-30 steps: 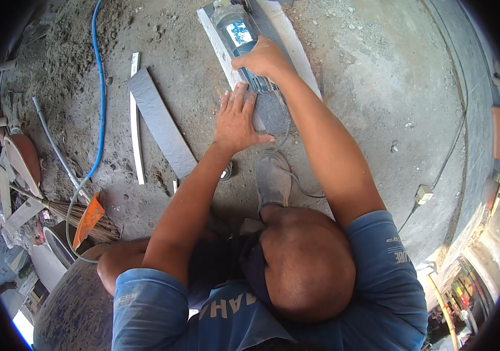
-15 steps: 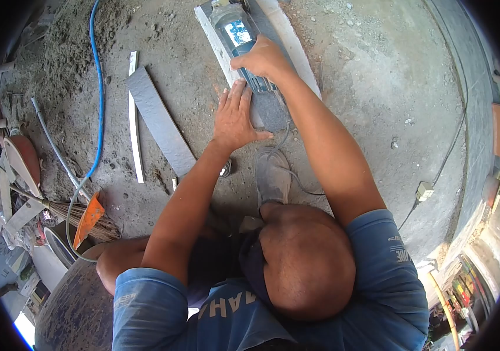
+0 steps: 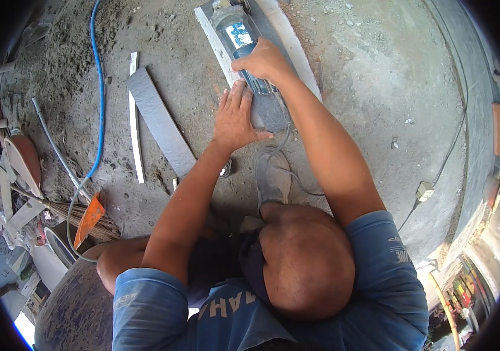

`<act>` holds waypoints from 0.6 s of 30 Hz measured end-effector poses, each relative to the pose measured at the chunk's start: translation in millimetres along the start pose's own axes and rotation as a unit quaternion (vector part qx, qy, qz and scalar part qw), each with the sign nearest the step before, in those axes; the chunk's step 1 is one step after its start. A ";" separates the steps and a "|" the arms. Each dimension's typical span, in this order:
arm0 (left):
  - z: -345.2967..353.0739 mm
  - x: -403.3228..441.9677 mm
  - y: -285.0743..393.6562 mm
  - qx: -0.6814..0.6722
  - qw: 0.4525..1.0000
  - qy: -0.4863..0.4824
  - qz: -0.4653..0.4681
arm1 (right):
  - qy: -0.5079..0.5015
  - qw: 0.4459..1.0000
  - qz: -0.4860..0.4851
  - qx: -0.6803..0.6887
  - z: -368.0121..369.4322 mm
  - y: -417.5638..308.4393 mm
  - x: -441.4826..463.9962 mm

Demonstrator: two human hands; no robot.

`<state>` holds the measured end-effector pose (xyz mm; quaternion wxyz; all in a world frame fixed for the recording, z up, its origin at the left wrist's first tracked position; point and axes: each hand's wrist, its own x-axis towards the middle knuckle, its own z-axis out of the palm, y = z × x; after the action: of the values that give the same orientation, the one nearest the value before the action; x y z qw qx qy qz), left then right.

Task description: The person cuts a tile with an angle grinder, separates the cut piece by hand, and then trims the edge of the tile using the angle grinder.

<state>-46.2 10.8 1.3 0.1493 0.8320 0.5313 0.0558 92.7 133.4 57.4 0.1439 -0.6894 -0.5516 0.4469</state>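
My right hand (image 3: pixel 263 60) is wrapped round the blue body of a corded angle grinder (image 3: pixel 239 36), whose head lies at the top edge of the view. Under the tool is a dark grey tile (image 3: pixel 272 111), laid lengthwise on a pale, wider board (image 3: pixel 295 44). My left hand (image 3: pixel 236 116) rests flat by the tile's left side, fingers stretched forward and thumb spread across its near end. The fingertips come close to the back of the grinder. The grinder's disc is mostly cut off by the frame, so its contact with the tile cannot be made out.
Left of my hands, a loose grey tile strip (image 3: pixel 161 120) overlaps a thin white strip (image 3: pixel 136 131). A blue hose (image 3: pixel 99 88) crosses the rough concrete floor. A power cord with a connector (image 3: pixel 424 191) runs along the right. An orange piece (image 3: pixel 90 219) and a broom (image 3: pixel 65 213) lie lower left.
The grinder has shifted very slightly toward me along the tile, in my right hand. My left hand stays in place.
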 end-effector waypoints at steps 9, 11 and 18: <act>-0.7 -1.9 -0.2 0.001 1.000 -0.006 -0.009 | -0.002 1.000 0.001 0.002 0.3 1.4 0.4; 0.0 -1.2 -0.5 -0.003 1.000 -0.003 -0.006 | -0.003 1.000 0.000 0.000 0.3 2.1 -0.2; -0.6 -0.3 0.4 0.006 1.000 -0.021 -0.009 | 0.003 1.000 0.001 -0.004 1.0 3.6 -4.1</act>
<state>-46.1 10.4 2.0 0.1561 0.8290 0.5359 0.0338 94.2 128.2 56.2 0.1424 -0.6918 -0.5520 0.4433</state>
